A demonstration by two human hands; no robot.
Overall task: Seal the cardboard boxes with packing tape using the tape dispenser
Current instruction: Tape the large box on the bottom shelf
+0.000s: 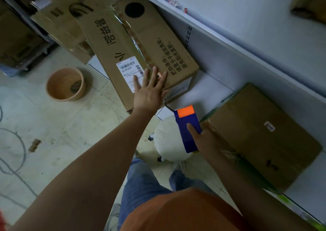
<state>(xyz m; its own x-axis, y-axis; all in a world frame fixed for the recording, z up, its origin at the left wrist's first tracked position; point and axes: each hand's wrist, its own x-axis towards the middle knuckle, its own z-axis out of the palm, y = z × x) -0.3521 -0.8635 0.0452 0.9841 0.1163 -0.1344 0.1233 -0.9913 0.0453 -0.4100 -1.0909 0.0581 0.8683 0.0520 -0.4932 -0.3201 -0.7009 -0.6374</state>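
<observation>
A long cardboard box (123, 41) with black printed characters and a white shipping label lies on the white shelf, clear tape running along its centre seam. My left hand (150, 89) presses flat on its near end, fingers straight and spread. My right hand (202, 139) grips a blue tape dispenser (188, 130) with an orange front part, held in the air between the two boxes. A second brown cardboard box (264, 137) lies on the shelf to the right of the dispenser.
Another cardboard box (65, 20) sits behind the long one at the upper left. A brown round tub (65, 84) stands on the tiled floor. A white round object (169, 140) lies below the dispenser. The white shelf (229, 41) has an upper board. Cables trail at the left.
</observation>
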